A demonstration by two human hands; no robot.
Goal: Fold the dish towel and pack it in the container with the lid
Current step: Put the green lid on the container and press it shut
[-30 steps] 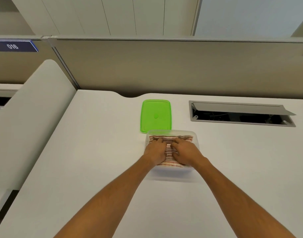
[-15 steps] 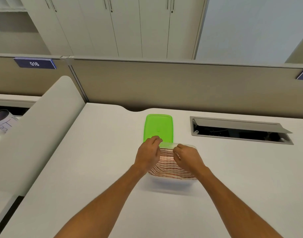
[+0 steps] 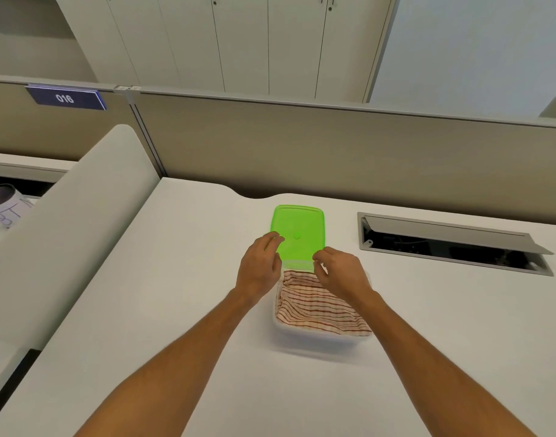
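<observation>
Your folded dish towel (image 3: 317, 305), cream with red stripes, lies inside the clear container (image 3: 314, 337), bunched a little at its far edge and filling most of the tub; its near right corner rides up to the rim. The container sits on the white desk (image 3: 175, 294), roughly centred in front of you.

The green lid (image 3: 298, 233) lies flat on the desk just beyond the container, its near edge meeting or slightly overlapping the container's far rim; which of the two cannot be told from this angle.

Your left hand (image 3: 259, 266) hangs at the lid's near left corner, fingers loosely curled, fingertips over the lid's left edge. Whether they touch the lid cannot be told; nothing is visibly gripped.

Your right hand (image 3: 341, 269) hangs over the container's far right corner, fingers curled downward near the lid's near right corner. It holds nothing that shows; contact with lid or towel cannot be confirmed. Both forearms reach in from the bottom of the view, either side of the container.

Other items: a cable hatch (image 3: 453, 244) set in the desk to the right, its flap propped open. A beige partition (image 3: 333, 146) runs along the far edge of the desk, with a blue sign (image 3: 65, 98) reading 016 on the left section. White cabinets (image 3: 238, 42) stand behind it.
</observation>
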